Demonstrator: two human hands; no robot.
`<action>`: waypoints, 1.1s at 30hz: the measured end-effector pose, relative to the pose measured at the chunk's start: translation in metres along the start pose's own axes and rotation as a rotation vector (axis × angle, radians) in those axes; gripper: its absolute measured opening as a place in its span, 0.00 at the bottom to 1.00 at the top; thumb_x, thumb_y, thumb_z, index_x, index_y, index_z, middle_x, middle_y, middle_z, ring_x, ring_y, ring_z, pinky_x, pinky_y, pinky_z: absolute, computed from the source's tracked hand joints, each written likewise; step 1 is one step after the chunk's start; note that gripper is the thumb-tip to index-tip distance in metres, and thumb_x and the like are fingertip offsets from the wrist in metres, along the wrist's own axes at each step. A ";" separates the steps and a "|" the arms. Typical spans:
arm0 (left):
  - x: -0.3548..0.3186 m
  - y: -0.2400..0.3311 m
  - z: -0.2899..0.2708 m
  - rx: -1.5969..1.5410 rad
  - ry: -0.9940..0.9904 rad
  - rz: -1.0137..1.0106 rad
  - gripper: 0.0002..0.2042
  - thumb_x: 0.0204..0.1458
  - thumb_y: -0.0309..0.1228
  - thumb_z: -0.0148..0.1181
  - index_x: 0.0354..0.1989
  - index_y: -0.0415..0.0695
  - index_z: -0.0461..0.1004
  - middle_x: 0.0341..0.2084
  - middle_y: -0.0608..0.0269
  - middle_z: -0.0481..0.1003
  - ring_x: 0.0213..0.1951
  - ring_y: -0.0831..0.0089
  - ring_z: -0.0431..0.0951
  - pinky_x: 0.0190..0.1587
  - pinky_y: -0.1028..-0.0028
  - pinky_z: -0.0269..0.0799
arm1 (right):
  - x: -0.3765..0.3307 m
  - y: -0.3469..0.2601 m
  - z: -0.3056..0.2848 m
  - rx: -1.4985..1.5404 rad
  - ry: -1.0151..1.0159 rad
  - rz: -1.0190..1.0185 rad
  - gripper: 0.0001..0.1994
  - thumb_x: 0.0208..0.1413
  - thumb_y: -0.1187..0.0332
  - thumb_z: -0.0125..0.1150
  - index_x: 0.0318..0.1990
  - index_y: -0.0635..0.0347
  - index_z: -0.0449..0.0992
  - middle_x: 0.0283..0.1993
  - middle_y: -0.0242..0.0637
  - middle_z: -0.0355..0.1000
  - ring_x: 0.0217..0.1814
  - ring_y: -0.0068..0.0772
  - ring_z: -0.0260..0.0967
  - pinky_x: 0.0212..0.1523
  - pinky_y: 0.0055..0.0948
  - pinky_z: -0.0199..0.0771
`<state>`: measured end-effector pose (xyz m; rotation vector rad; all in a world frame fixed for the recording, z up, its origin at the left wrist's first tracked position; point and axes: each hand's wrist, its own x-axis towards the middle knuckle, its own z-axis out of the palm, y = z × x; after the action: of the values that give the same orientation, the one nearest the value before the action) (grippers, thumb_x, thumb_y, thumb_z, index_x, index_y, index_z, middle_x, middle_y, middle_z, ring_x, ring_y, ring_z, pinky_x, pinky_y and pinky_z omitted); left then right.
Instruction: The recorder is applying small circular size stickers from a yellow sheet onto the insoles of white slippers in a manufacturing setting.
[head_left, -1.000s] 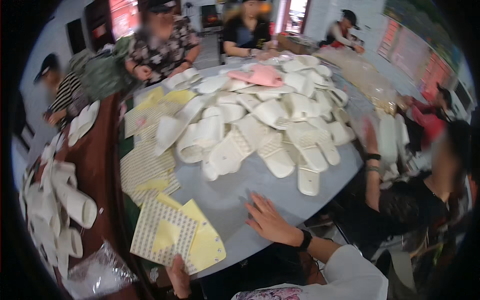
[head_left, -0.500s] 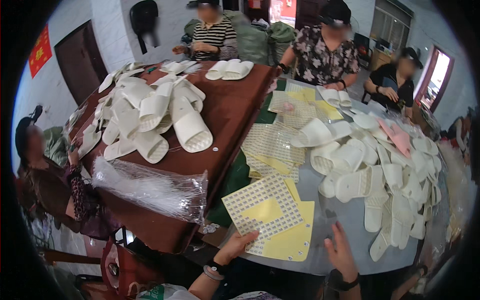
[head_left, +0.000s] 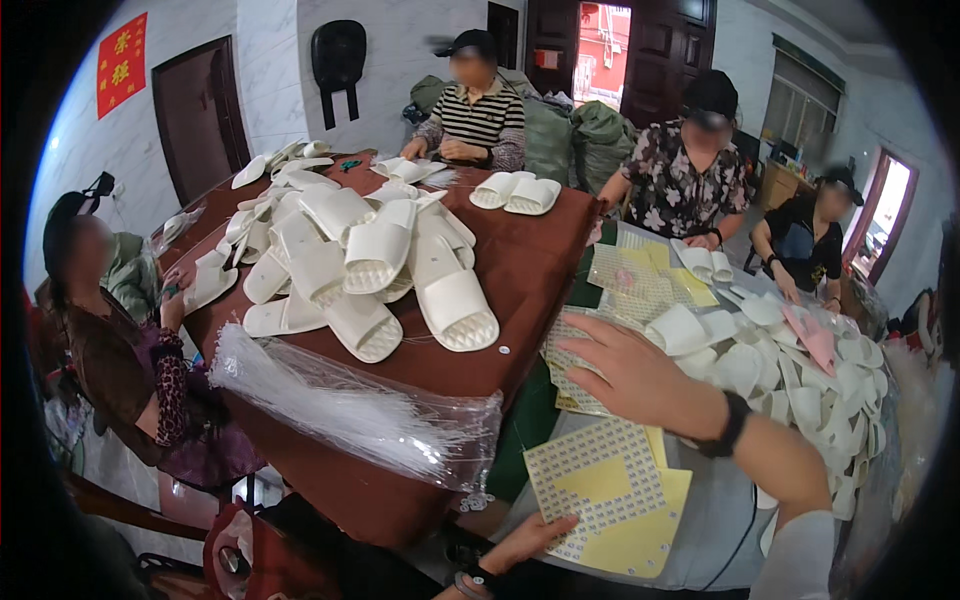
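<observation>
Between the thumb and fingers of my left hand [head_left: 545,537] is the near edge of a sticker sheet [head_left: 600,482], printed with rows of small round labels around a bare yellow patch. Beneath it lies a yellow backing sheet [head_left: 645,545] on the grey table. My right hand [head_left: 635,375] reaches forward and left with its fingers stretched apart, holding nothing that I can see. It hovers over more label sheets [head_left: 572,385] and partly hides them. Right of it, white slippers [head_left: 745,370] are heaped.
A brown-covered table [head_left: 530,270] on the left bears a second pile of white slippers [head_left: 370,235] and a clear bag of thin white plastic strands [head_left: 350,400]. A pink slipper [head_left: 808,340] tops the right heap. Several people sit or stand around the tables.
My right hand has swung from the near right, up and left, to above the label sheets. The left hand keeps its grip on the sticker sheet. The whole view has shifted.
</observation>
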<state>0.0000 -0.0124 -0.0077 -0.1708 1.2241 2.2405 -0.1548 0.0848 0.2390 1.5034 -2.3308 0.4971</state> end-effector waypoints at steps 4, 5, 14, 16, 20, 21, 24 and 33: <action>0.018 -0.020 -0.009 -0.027 -0.186 0.042 0.20 0.53 0.39 0.51 0.48 0.36 0.64 0.39 0.66 0.70 0.38 0.81 0.69 0.40 0.82 0.65 | 0.086 0.030 0.059 -0.182 -0.038 -0.158 0.15 0.47 0.65 0.54 0.41 0.62 0.69 0.53 0.45 0.59 0.56 0.43 0.57 0.54 0.42 0.57; 0.021 -0.027 -0.016 0.017 -0.170 -0.003 0.20 0.53 0.38 0.51 0.48 0.36 0.64 0.39 0.66 0.70 0.38 0.81 0.69 0.40 0.82 0.65 | 0.107 0.037 0.083 -0.152 -0.064 -0.156 0.16 0.47 0.64 0.54 0.42 0.62 0.68 0.54 0.44 0.59 0.57 0.42 0.56 0.56 0.43 0.54; 0.024 -0.019 -0.007 -0.019 -0.227 0.107 0.19 0.54 0.38 0.49 0.48 0.36 0.64 0.39 0.67 0.69 0.38 0.82 0.67 0.41 0.81 0.64 | 0.193 0.060 0.136 -0.184 -0.493 0.040 0.33 0.30 0.50 0.66 0.45 0.61 0.68 0.50 0.49 0.63 0.52 0.45 0.61 0.48 0.37 0.62; 0.024 -0.022 -0.008 -0.028 -0.229 0.132 0.19 0.54 0.38 0.49 0.48 0.36 0.64 0.39 0.67 0.70 0.38 0.82 0.67 0.40 0.81 0.64 | 0.208 0.062 0.122 0.136 -0.481 0.156 0.34 0.34 0.47 0.64 0.44 0.67 0.67 0.42 0.48 0.68 0.45 0.43 0.67 0.43 0.34 0.66; 0.014 -0.012 -0.006 -0.076 -0.185 0.062 0.18 0.54 0.37 0.49 0.47 0.37 0.65 0.38 0.67 0.70 0.38 0.82 0.68 0.39 0.82 0.64 | 0.233 0.041 0.068 0.827 -0.453 0.256 0.29 0.44 0.50 0.59 0.44 0.70 0.66 0.39 0.40 0.69 0.42 0.31 0.68 0.41 0.28 0.67; 0.007 -0.005 -0.004 -0.080 -0.152 0.015 0.18 0.54 0.37 0.49 0.47 0.37 0.66 0.38 0.67 0.70 0.37 0.82 0.68 0.39 0.82 0.65 | 0.234 0.029 0.052 0.977 -0.431 0.261 0.25 0.47 0.53 0.58 0.43 0.68 0.67 0.38 0.38 0.69 0.41 0.28 0.68 0.41 0.26 0.68; 0.009 -0.005 0.000 -0.051 -0.105 0.048 0.16 0.53 0.37 0.50 0.46 0.38 0.67 0.34 0.70 0.71 0.32 0.84 0.67 0.34 0.82 0.64 | 0.236 0.011 0.002 1.338 -0.408 0.374 0.16 0.52 0.61 0.54 0.41 0.65 0.66 0.36 0.35 0.68 0.40 0.22 0.68 0.42 0.23 0.69; 0.006 -0.004 0.002 -0.120 -0.102 0.090 0.17 0.53 0.34 0.51 0.47 0.36 0.65 0.39 0.65 0.71 0.37 0.80 0.70 0.36 0.82 0.68 | 0.130 0.010 -0.097 1.820 -0.192 0.378 0.14 0.59 0.66 0.40 0.45 0.68 0.64 0.43 0.41 0.67 0.42 0.29 0.67 0.48 0.30 0.67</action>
<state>-0.0023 -0.0065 -0.0117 -0.0473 1.0632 2.3711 -0.2069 0.0284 0.3823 1.4054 -1.9623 3.1800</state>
